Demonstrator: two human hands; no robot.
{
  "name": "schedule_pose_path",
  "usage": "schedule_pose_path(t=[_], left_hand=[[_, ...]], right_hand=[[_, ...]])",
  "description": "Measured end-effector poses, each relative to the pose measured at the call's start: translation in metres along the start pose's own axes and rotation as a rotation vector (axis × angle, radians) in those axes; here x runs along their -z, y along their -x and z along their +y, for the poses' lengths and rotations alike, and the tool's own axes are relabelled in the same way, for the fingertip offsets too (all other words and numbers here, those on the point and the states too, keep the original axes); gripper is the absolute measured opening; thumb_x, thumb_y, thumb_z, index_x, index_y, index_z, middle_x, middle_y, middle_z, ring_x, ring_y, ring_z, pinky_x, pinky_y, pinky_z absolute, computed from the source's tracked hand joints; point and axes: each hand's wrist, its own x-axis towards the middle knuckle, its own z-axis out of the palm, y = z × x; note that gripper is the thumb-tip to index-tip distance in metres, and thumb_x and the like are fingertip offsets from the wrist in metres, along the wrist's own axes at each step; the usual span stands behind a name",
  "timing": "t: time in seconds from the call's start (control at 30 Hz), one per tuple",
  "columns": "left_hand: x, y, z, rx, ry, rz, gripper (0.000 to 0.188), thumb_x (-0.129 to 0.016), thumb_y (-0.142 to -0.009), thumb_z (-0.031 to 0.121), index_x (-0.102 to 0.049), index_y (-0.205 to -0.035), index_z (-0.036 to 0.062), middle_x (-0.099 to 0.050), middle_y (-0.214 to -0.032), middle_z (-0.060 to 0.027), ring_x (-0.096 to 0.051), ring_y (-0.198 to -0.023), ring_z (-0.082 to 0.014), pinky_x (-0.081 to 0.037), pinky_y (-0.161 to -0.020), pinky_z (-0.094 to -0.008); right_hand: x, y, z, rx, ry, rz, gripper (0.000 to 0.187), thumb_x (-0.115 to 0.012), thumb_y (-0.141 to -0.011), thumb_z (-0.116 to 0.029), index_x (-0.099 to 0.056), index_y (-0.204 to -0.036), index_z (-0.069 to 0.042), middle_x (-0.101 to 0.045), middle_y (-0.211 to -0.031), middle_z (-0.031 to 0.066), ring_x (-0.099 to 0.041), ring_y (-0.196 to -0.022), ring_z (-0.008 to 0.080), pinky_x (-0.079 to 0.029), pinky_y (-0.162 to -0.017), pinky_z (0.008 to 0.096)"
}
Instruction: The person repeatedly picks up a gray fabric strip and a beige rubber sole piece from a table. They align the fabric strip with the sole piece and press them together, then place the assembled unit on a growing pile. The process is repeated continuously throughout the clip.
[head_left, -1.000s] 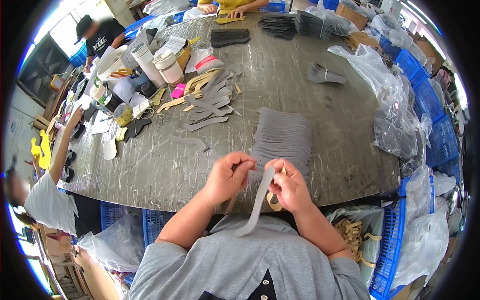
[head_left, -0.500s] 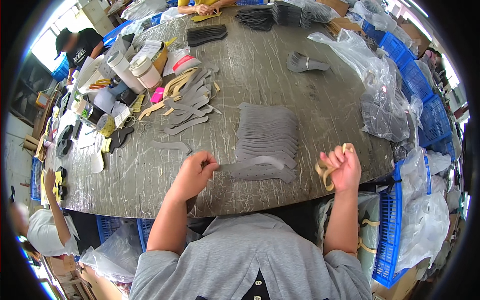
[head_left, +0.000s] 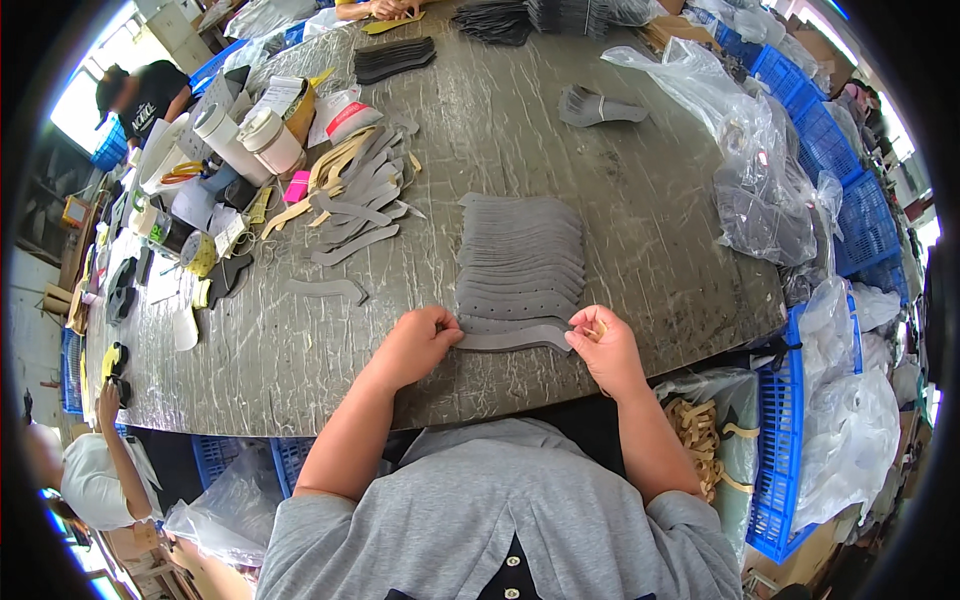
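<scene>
A curved grey strip spans between my two hands, close to the table's near edge. My left hand pinches its left end. At its right end, my right hand is closed with thumb and fingertips on the strip. Something small and yellowish shows at the right fingertips; I cannot make out what it is. Just beyond lies a row of overlapping grey strips, fanned away from me, with small holes along the nearer ones. A single grey strip rests on the table to the left of the row.
A loose pile of grey and tan strips lies left, beside white canisters. A bundle of dark pieces sits far right. Plastic bags and blue crates line the right. Tan scraps fill a bag below the edge. Other people work around.
My right hand has come left to the strip's right end, and the curled tan strip it held is gone from it. The strip now lies straighter between both hands. The view shifted slightly.
</scene>
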Motion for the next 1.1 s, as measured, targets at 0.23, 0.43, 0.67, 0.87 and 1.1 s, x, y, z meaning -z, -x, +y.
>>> schedule_pose_path(t=[0.23, 0.43, 0.67, 0.87, 1.1], left_hand=[[-0.009, -0.004, -0.001, 0.002, -0.119, 0.063, 0.018, -0.068, -0.083, 0.016, -0.068, -0.091, -0.0007, -0.068, -0.078, -0.0173, -0.065, -0.071, -0.0268, -0.05, -0.068, -0.0362], [-0.009, -0.003, 0.004, -0.027, -0.172, 0.071, 0.019, -0.068, -0.083, 0.016, -0.067, -0.091, -0.0012, -0.068, -0.083, -0.0204, -0.067, -0.079, -0.0342, -0.051, -0.073, -0.0392], [-0.01, -0.005, 0.003, -0.021, -0.194, 0.064, 0.018, -0.067, -0.084, 0.016, -0.068, -0.091, -0.0006, -0.068, -0.083, -0.0206, -0.067, -0.08, -0.0348, -0.051, -0.073, -0.0396], [-0.012, -0.004, 0.003, -0.003, -0.209, 0.07, 0.017, -0.067, -0.083, 0.016, -0.068, -0.09, 0.0002, -0.068, -0.083, -0.0205, -0.066, -0.079, -0.0365, -0.051, -0.073, -0.0411], [-0.017, -0.003, 0.003, -0.07, -0.309, 0.098, 0.016, -0.065, -0.085, 0.017, -0.066, -0.089, 0.0014, -0.066, -0.091, -0.0196, -0.062, -0.088, -0.0386, -0.05, -0.077, -0.0438]], right_hand=[[-0.006, 0.0, 0.002, 0.039, 0.172, 0.064, 0.017, -0.066, -0.084, 0.004, -0.055, -0.097, 0.0, -0.056, -0.075, -0.0005, -0.049, -0.065, 0.0039, -0.042, -0.059, 0.0218], [-0.007, 0.0, 0.002, 0.05, 0.197, 0.08, 0.018, -0.066, -0.082, 0.003, -0.055, -0.096, 0.0, -0.058, -0.071, 0.0007, -0.05, -0.064, 0.0043, -0.043, -0.059, 0.0225], [-0.007, -0.002, 0.009, 0.087, 0.257, 0.112, 0.018, -0.068, -0.08, 0.003, -0.056, -0.094, 0.001, -0.06, -0.069, 0.0046, -0.053, -0.062, 0.0074, -0.045, -0.058, 0.0257], [-0.012, 0.001, 0.001, 0.148, 0.461, 0.108, 0.018, -0.069, -0.078, 0.003, -0.059, -0.093, -0.002, -0.059, -0.071, 0.0096, -0.058, -0.06, 0.0183, -0.048, -0.059, 0.0314], [-0.023, 0.019, 0.009, 0.497, 1.077, -0.008, 0.04, -0.06, -0.083, -0.004, -0.07, -0.115, -0.024, -0.051, -0.084, 0.0082, -0.06, -0.063, 0.0265, -0.05, -0.055, 0.039]])
